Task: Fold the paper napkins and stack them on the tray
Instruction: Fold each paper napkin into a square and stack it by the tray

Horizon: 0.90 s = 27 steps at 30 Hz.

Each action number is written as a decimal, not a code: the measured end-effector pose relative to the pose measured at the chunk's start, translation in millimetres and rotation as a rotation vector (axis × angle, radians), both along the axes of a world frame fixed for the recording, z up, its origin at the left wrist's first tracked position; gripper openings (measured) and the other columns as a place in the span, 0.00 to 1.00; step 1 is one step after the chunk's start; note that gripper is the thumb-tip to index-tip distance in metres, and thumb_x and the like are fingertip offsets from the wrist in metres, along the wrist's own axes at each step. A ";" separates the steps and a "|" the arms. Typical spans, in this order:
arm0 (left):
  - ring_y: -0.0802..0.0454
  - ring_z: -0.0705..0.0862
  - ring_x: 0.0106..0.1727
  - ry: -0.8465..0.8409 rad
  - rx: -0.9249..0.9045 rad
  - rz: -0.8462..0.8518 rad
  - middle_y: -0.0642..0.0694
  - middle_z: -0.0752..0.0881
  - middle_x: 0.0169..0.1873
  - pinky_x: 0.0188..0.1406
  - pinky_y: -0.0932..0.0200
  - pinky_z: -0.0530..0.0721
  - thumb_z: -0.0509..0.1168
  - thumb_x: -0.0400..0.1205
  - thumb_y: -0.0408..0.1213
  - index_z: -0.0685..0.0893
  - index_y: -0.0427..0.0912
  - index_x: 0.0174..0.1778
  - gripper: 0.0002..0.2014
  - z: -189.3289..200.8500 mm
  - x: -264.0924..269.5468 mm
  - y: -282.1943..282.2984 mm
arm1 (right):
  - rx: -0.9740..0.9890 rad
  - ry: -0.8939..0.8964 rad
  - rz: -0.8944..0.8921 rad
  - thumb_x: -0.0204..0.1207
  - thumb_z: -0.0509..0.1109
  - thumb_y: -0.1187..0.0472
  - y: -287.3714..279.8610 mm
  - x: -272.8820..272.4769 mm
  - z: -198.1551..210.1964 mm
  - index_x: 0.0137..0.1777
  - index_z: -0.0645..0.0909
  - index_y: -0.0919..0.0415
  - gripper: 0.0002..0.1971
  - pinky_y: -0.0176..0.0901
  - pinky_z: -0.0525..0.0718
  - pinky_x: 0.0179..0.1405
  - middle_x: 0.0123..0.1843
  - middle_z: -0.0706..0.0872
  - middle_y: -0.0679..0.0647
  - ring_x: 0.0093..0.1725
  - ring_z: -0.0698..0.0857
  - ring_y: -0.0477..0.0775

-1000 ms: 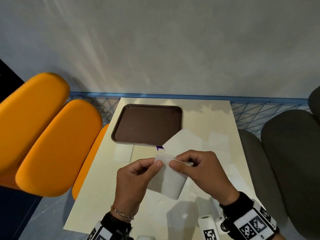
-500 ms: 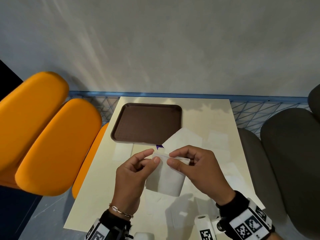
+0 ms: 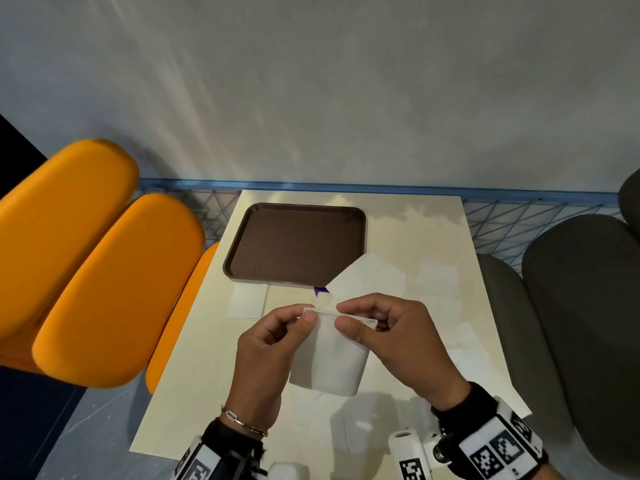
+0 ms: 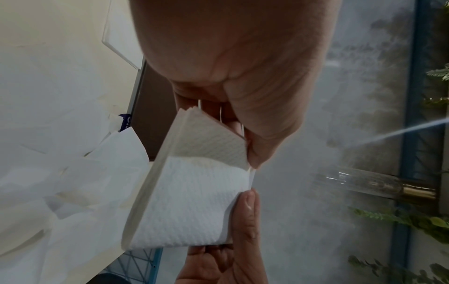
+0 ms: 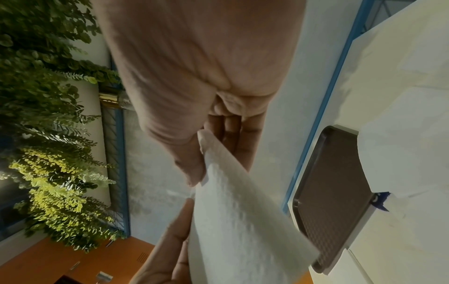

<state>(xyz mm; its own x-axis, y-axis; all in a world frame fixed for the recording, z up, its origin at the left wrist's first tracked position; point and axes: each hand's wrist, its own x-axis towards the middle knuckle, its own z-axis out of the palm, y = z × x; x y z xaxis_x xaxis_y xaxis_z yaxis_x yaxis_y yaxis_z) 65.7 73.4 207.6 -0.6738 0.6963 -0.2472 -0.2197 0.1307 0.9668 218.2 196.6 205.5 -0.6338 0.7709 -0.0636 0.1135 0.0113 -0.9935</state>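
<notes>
Above table (image 3: 433, 237), napkin (image 3: 332, 358) hanging from hands

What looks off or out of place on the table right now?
One loose napkin lies askew, its corner overlapping the tray's near right corner, with a small purple scrap beside it. Other napkins lie scattered flat on the table. The tray holds no stack yet. Both hands pinch a folded napkin.
</notes>
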 end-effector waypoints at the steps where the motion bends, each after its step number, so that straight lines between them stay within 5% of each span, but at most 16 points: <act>1: 0.61 0.89 0.43 0.003 0.002 0.007 0.51 0.93 0.49 0.43 0.59 0.88 0.75 0.72 0.50 0.95 0.53 0.49 0.12 -0.1 -0.3 -0.5 | 0.000 -0.004 0.002 0.76 0.85 0.57 -0.5 -0.4 -0.7 0.52 0.96 0.48 0.07 0.58 0.93 0.56 0.51 0.97 0.45 0.50 0.94 0.55; 3: 0.62 0.88 0.43 0.009 0.000 0.018 0.52 0.93 0.48 0.43 0.58 0.86 0.75 0.75 0.48 0.94 0.51 0.48 0.09 -0.7 -1.5 -1.8 | 0.002 -0.007 0.005 0.77 0.85 0.56 -1.3 -0.7 -1.9 0.53 0.96 0.47 0.06 0.58 0.93 0.55 0.51 0.97 0.44 0.48 0.93 0.62; 7: 0.60 0.85 0.43 0.018 -0.017 0.037 0.50 0.91 0.47 0.48 0.49 0.80 0.70 0.85 0.37 0.91 0.45 0.45 0.05 -3.4 -5.4 -3.7 | -0.010 0.009 -0.030 0.77 0.84 0.59 -1.5 1.1 -2.6 0.50 0.96 0.49 0.05 0.45 0.91 0.47 0.46 0.96 0.48 0.43 0.91 0.57; 10: 0.60 0.84 0.43 0.019 -0.040 0.054 0.51 0.90 0.46 0.50 0.46 0.78 0.68 0.86 0.38 0.88 0.45 0.43 0.06 -4.6 -6.5 -4.4 | -0.030 -0.001 -0.019 0.75 0.85 0.60 -1.9 2.4 -1.7 0.49 0.96 0.51 0.05 0.47 0.92 0.47 0.44 0.96 0.51 0.41 0.92 0.58; 15: 0.52 0.82 0.47 0.008 -0.052 0.064 0.53 0.89 0.46 0.47 0.46 0.78 0.67 0.87 0.39 0.88 0.45 0.44 0.08 -5.6 -6.7 -8.6 | 0.069 -0.115 0.033 0.69 0.90 0.57 -4.9 7.4 1.9 0.46 0.95 0.46 0.09 0.37 0.90 0.46 0.40 0.94 0.46 0.40 0.92 0.52; 22: 0.51 0.83 0.47 0.027 -0.051 0.062 0.55 0.89 0.46 0.45 0.45 0.82 0.67 0.88 0.41 0.88 0.50 0.44 0.08 -5.5 -7.7 -11.5 | 0.050 -0.135 0.058 0.71 0.88 0.56 -5.3 8.6 1.9 0.42 0.94 0.50 0.05 0.44 0.93 0.50 0.43 0.96 0.45 0.42 0.94 0.49; 25: 0.60 0.85 0.43 0.028 -0.055 0.068 0.54 0.90 0.46 0.45 0.48 0.82 0.69 0.87 0.41 0.90 0.49 0.44 0.07 -6.7 -7.7 -12.5 | -0.025 -0.069 0.047 0.73 0.88 0.59 -4.0 8.1 2.3 0.41 0.94 0.55 0.05 0.50 0.94 0.50 0.41 0.96 0.52 0.41 0.94 0.58; 27: 0.55 0.86 0.45 0.031 -0.066 0.065 0.54 0.91 0.47 0.46 0.47 0.83 0.70 0.86 0.42 0.91 0.51 0.45 0.06 -7.5 -7.7 -12.5 | -0.066 -0.035 0.030 0.74 0.87 0.61 -3.9 6.7 1.5 0.40 0.94 0.57 0.05 0.53 0.94 0.49 0.41 0.96 0.56 0.41 0.94 0.64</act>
